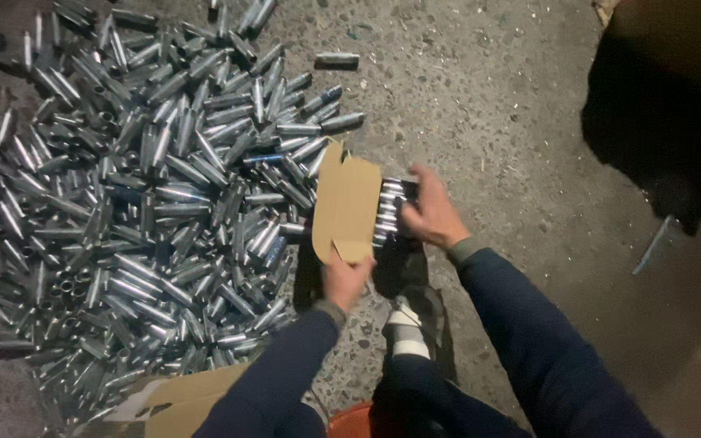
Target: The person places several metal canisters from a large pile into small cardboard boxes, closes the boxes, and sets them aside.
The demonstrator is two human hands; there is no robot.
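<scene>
My left hand (345,280) grips the lower flap of a small brown cardboard box (347,203), which is held open above the floor. Inside the box lies a row of shiny metal tubes (389,211). My right hand (430,215) rests on those tubes at the box's right side, fingers curled over them. Left of the box spreads a large heap of loose metal tubes (148,195) on the concrete floor. Both arms wear dark blue sleeves.
A single tube (337,58) lies apart at the top. Flat cardboard (168,401) lies at the bottom left. An orange rim (349,422) shows at the bottom edge. My shoe (412,324) is below the box. A dark bulky shape (667,105) fills the upper right.
</scene>
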